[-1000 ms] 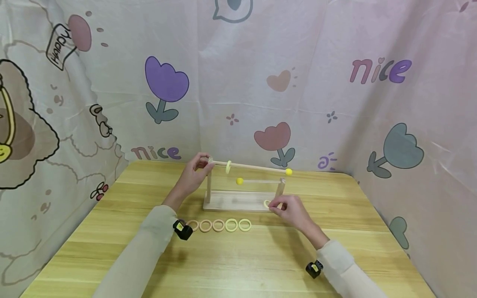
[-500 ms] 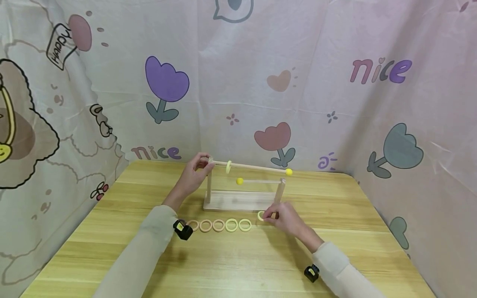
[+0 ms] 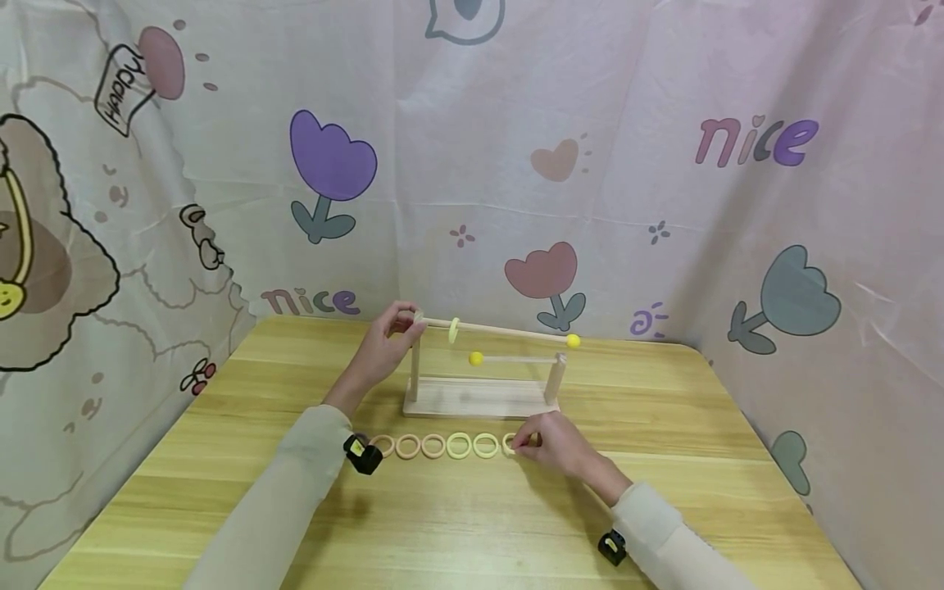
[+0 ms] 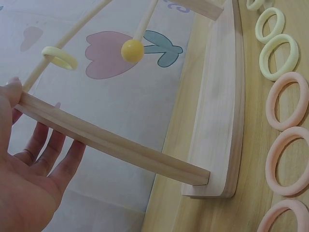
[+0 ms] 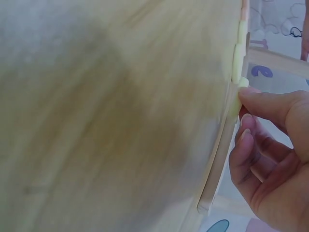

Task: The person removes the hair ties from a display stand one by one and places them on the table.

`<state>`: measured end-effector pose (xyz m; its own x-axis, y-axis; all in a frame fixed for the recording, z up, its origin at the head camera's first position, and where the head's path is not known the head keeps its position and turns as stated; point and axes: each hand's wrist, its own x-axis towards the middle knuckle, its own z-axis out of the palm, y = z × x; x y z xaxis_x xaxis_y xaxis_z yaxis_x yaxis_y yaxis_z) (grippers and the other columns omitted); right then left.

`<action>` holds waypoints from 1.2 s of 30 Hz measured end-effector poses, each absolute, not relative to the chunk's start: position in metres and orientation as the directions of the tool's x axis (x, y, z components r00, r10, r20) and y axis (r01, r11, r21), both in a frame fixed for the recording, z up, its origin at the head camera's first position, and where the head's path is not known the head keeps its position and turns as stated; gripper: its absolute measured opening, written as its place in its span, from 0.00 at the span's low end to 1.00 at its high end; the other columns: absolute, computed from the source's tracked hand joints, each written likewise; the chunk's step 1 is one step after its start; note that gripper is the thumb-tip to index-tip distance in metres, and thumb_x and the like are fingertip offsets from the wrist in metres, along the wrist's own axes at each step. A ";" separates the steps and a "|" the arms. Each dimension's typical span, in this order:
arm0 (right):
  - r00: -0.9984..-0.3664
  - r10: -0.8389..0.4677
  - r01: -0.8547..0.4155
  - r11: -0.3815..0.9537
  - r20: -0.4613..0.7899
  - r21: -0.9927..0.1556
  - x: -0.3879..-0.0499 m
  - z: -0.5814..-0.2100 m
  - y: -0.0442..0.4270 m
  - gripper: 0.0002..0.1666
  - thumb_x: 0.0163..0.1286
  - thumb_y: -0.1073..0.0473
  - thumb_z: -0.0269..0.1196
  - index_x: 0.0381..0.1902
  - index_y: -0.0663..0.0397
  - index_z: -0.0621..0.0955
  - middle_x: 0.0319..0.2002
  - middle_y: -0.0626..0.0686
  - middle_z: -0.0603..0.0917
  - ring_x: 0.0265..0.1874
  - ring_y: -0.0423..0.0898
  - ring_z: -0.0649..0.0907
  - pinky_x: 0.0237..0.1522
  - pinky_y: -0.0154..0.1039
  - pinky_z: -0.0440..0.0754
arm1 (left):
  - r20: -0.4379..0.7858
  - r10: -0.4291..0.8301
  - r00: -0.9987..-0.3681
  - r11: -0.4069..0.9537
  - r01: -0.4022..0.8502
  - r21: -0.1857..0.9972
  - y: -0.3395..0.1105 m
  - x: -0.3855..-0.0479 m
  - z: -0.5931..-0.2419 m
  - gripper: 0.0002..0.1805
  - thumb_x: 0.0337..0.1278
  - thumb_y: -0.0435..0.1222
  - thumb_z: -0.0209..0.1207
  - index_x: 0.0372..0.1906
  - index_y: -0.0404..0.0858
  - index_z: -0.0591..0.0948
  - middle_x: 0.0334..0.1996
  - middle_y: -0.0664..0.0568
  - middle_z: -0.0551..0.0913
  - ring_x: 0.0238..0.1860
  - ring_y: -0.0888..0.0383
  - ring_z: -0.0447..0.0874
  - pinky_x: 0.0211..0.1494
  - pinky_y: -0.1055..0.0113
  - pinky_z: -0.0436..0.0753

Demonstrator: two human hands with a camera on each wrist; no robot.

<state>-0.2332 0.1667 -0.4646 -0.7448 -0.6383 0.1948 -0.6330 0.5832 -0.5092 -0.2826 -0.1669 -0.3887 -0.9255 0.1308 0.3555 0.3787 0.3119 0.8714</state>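
A wooden stand [image 3: 479, 399] has two posts and two rods tipped with yellow balls. My left hand [image 3: 379, 348] holds the top of its left post [image 4: 116, 140], thumb on one side and fingers on the other. One pale yellow ring [image 3: 454, 330] hangs on the upper rod [image 3: 516, 333], near that hand. In front of the stand, my right hand [image 3: 558, 447] pinches another pale yellow ring [image 3: 507, 443] between thumb and fingertips, at the right end of a row of rings. The fingers partly cover this ring.
Left of the pinched ring lie pale yellow rings [image 3: 485, 446] and pinkish rings [image 3: 407, 447], several in all. The left wrist camera [image 3: 362, 454] overlaps the row's left end. A printed cloth [image 3: 472, 164] hangs behind the wooden table [image 3: 472, 524].
My right hand has carried the pale yellow ring from the stand's right post down and left to the row's end. The left hand keeps its hold on the post.
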 end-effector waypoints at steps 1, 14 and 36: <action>-0.745 -0.639 -0.633 0.585 0.192 -0.507 -0.233 -0.465 0.166 0.03 0.62 0.67 0.74 0.31 0.55 0.91 0.32 0.53 0.92 0.24 0.30 0.76 0.27 0.27 0.77 | 0.356 0.131 -0.925 0.311 0.379 0.872 -0.167 -0.283 -0.389 0.17 0.77 0.41 0.56 0.61 0.38 0.73 0.48 0.38 0.80 0.52 0.46 0.79 0.54 0.61 0.77; -0.733 -0.653 -0.656 0.603 0.191 -0.454 -0.229 -0.465 0.163 0.06 0.59 0.70 0.74 0.30 0.54 0.91 0.32 0.51 0.92 0.32 0.38 0.86 0.36 0.32 0.83 | 0.344 0.122 -0.931 0.328 0.365 0.871 -0.166 -0.282 -0.388 0.17 0.78 0.42 0.56 0.62 0.38 0.73 0.49 0.40 0.80 0.57 0.45 0.79 0.58 0.60 0.75; -0.787 -0.564 -0.598 0.602 0.250 -0.529 -0.235 -0.447 0.156 0.03 0.61 0.67 0.73 0.33 0.55 0.89 0.32 0.50 0.90 0.20 0.33 0.75 0.24 0.28 0.75 | 0.346 0.119 -0.931 0.332 0.366 0.870 -0.166 -0.285 -0.390 0.16 0.77 0.43 0.56 0.60 0.39 0.73 0.49 0.41 0.81 0.56 0.45 0.79 0.57 0.60 0.76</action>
